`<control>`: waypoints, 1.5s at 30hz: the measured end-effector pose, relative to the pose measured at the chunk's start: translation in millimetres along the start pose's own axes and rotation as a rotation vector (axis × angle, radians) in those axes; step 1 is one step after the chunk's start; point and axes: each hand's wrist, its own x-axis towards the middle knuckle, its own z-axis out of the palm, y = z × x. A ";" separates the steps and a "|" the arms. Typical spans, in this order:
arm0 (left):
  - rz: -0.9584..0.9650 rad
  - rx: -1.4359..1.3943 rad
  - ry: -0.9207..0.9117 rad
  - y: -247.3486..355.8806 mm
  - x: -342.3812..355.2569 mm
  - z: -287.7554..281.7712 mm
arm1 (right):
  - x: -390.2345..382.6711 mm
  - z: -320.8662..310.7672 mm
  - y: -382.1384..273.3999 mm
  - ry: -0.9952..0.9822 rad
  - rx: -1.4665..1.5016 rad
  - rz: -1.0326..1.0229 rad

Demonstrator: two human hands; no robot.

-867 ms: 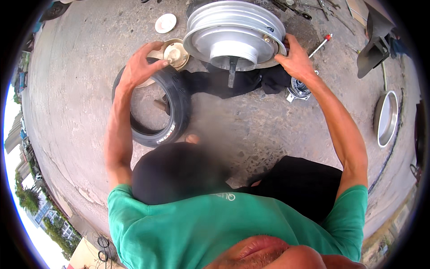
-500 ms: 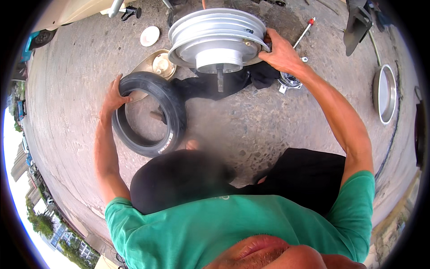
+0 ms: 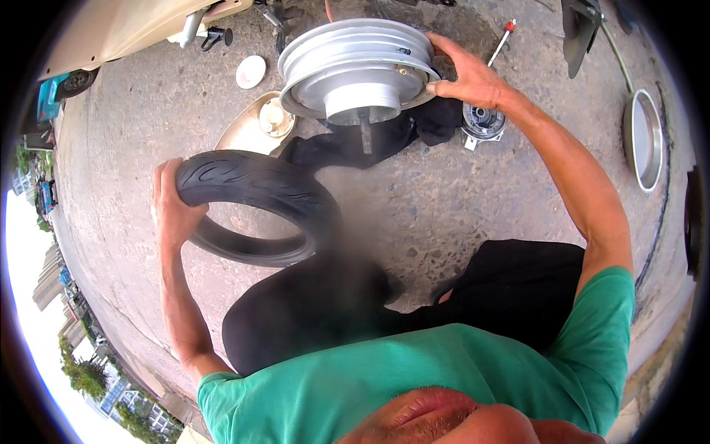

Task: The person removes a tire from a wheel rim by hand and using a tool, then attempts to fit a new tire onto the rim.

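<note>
My left hand (image 3: 176, 203) grips the far left side of a black tyre (image 3: 255, 174), fingers over the tread and thumb at the inner edge. The tyre is tilted, its patterned tread turned toward me. My right hand (image 3: 473, 80) is at the right rim of a silver wheel hub (image 3: 359, 55), thumb and fingers around its edge. From the hub's centre an axle (image 3: 365, 132) points toward me. A black cloth (image 3: 362, 144) lies on the ground under and in front of the hub.
A beige cover (image 3: 240, 122) and a small white dish (image 3: 251, 72) lie left of the hub. Right of it are a round metal part (image 3: 484, 124) and a red-tipped rod (image 3: 501, 44). A metal pan (image 3: 645, 140) stands far right; beige bodywork (image 3: 126, 33) overhangs the far left.
My left hand has tipped the tyre so more of its tread shows, and brought it nearer to me. My right hand stays at the hub's rim.
</note>
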 end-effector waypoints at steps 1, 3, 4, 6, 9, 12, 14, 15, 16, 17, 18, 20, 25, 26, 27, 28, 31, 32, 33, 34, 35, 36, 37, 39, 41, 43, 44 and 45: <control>0.018 -0.007 0.026 20.4 1.4 -10.3 | 1.0 -1.5 -0.7 0.008 0.013 -0.035; 0.125 -0.037 0.062 53.7 11.8 -28.3 | 6.9 -0.1 -0.3 -0.037 0.161 -0.050; 0.139 -0.048 0.059 77.9 21.9 -33.5 | 5.8 -0.5 -3.6 -0.032 0.231 -0.031; 0.207 -0.031 0.067 120.9 42.0 -38.9 | 6.3 -7.3 -11.9 -0.041 0.252 -0.048; 0.328 -0.022 0.081 169.4 75.1 -29.4 | 7.9 -16.5 -14.2 -0.036 0.516 0.080; 0.374 -0.021 0.101 191.1 104.0 -15.2 | 12.0 -34.3 -39.5 -0.149 0.857 0.308; 0.355 0.007 0.117 208.3 118.5 -0.8 | 16.1 -44.6 4.7 -0.168 1.003 0.458; 0.343 0.022 0.122 210.4 124.7 5.5 | 19.0 -43.2 3.3 -0.185 1.095 0.421; 0.385 0.064 0.155 208.9 129.6 7.3 | 23.0 -40.6 1.6 -0.201 1.187 0.382; 0.366 0.084 0.128 210.0 130.7 7.4 | 24.8 -40.4 0.6 -0.215 1.278 0.343; 0.337 0.109 0.096 215.6 128.2 -0.9 | 23.4 -39.7 2.2 -0.206 1.131 0.308; 0.347 0.136 0.087 218.1 130.4 -7.3 | 16.4 -44.7 8.9 -0.186 0.837 0.236; 0.358 0.071 0.044 222.2 145.9 -15.2 | 22.0 -51.8 9.1 -0.273 0.670 0.113; 0.376 0.074 0.042 219.8 149.0 -13.3 | 19.7 -50.4 5.2 -0.244 0.614 0.068; 0.396 0.072 0.042 218.5 151.7 -11.3 | 18.7 -50.9 4.3 -0.214 0.554 0.026; 0.416 0.070 0.042 219.5 153.9 -10.7 | 19.6 -52.9 9.0 -0.230 0.555 0.048; 0.326 0.076 -0.020 232.7 149.2 -20.5 | 17.9 -52.8 29.9 -0.275 0.585 0.133; 0.271 0.071 -0.075 233.8 153.2 -20.2 | 17.4 -55.2 32.7 -0.273 0.605 0.168; 0.220 0.063 -0.127 236.8 157.4 -19.8 | 15.0 -57.0 34.8 -0.267 0.621 0.209; 0.247 0.102 -0.088 241.8 150.3 -20.7 | 14.9 -52.6 28.0 -0.178 0.698 0.193; 0.256 0.107 -0.064 243.3 145.8 -19.5 | 15.5 -48.0 18.6 -0.227 0.761 0.145; 0.264 0.119 -0.032 244.6 141.1 -21.7 | 21.2 -45.3 -4.2 -0.272 0.827 0.083; 0.265 0.084 -0.016 243.8 141.0 -17.9 | 22.1 -47.7 -15.1 -0.307 0.886 0.030; 0.282 0.059 0.024 236.1 141.4 -8.9 | 21.7 -54.0 -16.7 -0.263 0.792 0.154; 0.303 0.079 0.069 219.3 144.6 -0.6 | 23.2 -60.1 -29.3 -0.262 0.733 0.129; 0.306 0.104 0.096 215.9 142.5 0.3 | 19.9 -65.5 -57.9 -0.306 0.706 -0.039; 0.303 0.115 0.105 216.1 140.3 0.8 | 20.4 -61.5 -74.3 -0.230 0.619 0.124; 0.318 0.079 0.130 217.8 139.7 0.5 | 18.7 -63.2 -73.8 -0.213 0.578 0.121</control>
